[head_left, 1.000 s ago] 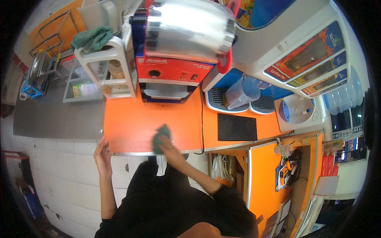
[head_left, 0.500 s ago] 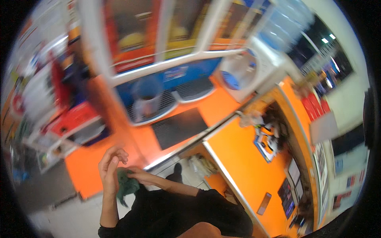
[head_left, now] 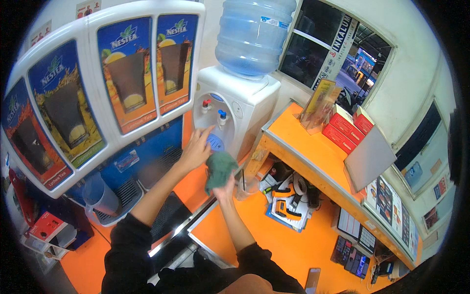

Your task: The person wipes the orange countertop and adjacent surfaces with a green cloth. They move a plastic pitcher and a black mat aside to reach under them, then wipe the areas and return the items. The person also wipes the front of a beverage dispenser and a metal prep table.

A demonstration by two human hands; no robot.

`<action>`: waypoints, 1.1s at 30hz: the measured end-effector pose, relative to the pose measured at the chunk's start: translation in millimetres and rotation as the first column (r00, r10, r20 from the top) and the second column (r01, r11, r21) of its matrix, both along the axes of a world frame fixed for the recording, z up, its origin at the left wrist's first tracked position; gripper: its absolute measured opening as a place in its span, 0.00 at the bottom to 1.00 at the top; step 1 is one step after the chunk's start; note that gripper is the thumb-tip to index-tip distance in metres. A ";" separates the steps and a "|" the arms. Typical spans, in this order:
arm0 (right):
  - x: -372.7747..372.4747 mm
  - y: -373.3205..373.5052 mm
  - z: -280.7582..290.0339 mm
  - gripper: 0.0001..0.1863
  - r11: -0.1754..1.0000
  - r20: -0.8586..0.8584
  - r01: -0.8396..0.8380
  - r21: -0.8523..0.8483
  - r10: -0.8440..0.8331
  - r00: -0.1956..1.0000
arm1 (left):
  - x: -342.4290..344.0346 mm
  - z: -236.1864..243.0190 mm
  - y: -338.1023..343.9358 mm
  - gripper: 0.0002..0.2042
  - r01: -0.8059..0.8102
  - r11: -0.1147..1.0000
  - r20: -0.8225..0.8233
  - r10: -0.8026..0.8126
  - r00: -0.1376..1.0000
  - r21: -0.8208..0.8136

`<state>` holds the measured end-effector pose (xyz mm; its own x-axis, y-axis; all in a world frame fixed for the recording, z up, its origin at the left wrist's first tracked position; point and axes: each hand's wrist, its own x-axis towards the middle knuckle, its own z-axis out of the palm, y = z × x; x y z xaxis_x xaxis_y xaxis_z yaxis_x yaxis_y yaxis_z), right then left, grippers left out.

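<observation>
Out in front of me is a white water dispenser (head_left: pixel 254 105) with a red tap (head_left: pixel 206 104), a blue tap (head_left: pixel 222 115) and a blue drip grille (head_left: pixel 215 142). My left hand (head_left: pixel 195 151) is raised before the grille, fingers extended and apart, holding nothing. Whether a fingertip touches the dispenser I cannot tell. Close beside it, my right hand (head_left: pixel 225 188) grips a crumpled dark green cloth (head_left: pixel 220 169) from below; the cloth hides most of its fingers. A clear plastic cup (head_left: pixel 248 188) with a dark straw stands just right of that hand.
A drink machine (head_left: pixel 93 29) with picture panels fills the left, a clear pitcher (head_left: pixel 101 198) on its drip tray. A large blue water bottle (head_left: pixel 252 36) tops the dispenser. On the orange counter (head_left: pixel 235 240) lie papers, an orange-black tool (head_left: pixel 286 209) and several phones (head_left: pixel 350 255).
The view has swung right. Both hands have gone from above the left counter to in front of the water dispenser, the green cloth still in my right hand.
</observation>
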<state>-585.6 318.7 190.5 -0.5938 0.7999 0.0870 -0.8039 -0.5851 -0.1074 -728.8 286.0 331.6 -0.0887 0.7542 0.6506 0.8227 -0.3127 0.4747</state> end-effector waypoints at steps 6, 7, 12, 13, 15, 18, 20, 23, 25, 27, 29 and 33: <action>-54.5 112.7 -11.6 0.23 0.989 0.059 0.024 -0.143 -0.016 0.998 | 3.0 21.9 85.6 0.30 -0.207 0.977 -0.294 0.183 0.938 -0.053; -58.7 126.0 -9.2 0.23 0.993 0.084 0.034 -0.111 -0.025 0.996 | 2.2 23.4 93.9 0.31 -0.225 0.973 -0.343 0.193 0.919 -0.056; -69.5 141.2 12.3 0.20 0.987 0.094 0.040 -0.158 -0.025 0.995 | -9.6 17.4 107.7 0.31 -0.309 0.946 -0.466 0.229 0.855 -0.102; -68.4 142.6 12.3 0.20 0.987 0.073 0.054 -0.152 -0.044 0.996 | -9.9 16.1 108.9 0.32 -0.313 0.947 -0.476 0.245 0.845 -0.068; -65.6 143.7 11.2 0.20 0.986 0.030 0.064 -0.153 -0.060 0.998 | -9.3 13.3 107.5 0.34 -0.314 0.950 -0.497 0.269 0.825 -0.007; -64.7 145.2 13.5 0.20 0.986 -0.002 0.051 -0.159 -0.052 0.999 | -11.4 11.1 99.5 0.35 -0.307 0.952 -0.494 0.259 0.830 -0.016; -65.4 137.7 16.3 0.20 0.988 0.024 0.043 -0.148 -0.040 0.999 | -12.3 5.4 92.5 0.28 -0.293 0.956 -0.476 0.256 0.842 -0.006; -67.9 133.4 21.6 0.21 0.989 0.031 0.052 -0.135 -0.048 0.998 | -11.6 15.8 83.8 0.30 -0.295 0.955 -0.491 0.253 0.834 -0.010; -63.3 148.8 13.1 0.21 0.991 0.015 0.050 -0.126 -0.048 0.999 | -2.0 27.1 82.6 0.34 -0.278 0.961 -0.452 0.246 0.857 -0.005; -64.8 150.9 11.9 0.22 0.986 0.027 0.044 -0.164 -0.040 0.999 | 2.7 30.1 73.2 0.39 -0.269 0.963 -0.362 0.251 0.898 0.000; -63.9 136.4 26.6 0.22 0.969 0.078 0.044 -0.244 -0.026 0.997 | 3.2 27.1 50.0 0.39 -0.202 0.978 -0.207 0.188 0.960 -0.050; -46.9 127.3 30.4 0.23 0.995 0.098 -0.030 -0.099 0.039 0.994 | 13.4 26.6 -26.0 0.38 -0.037 0.999 0.013 0.037 0.999 0.001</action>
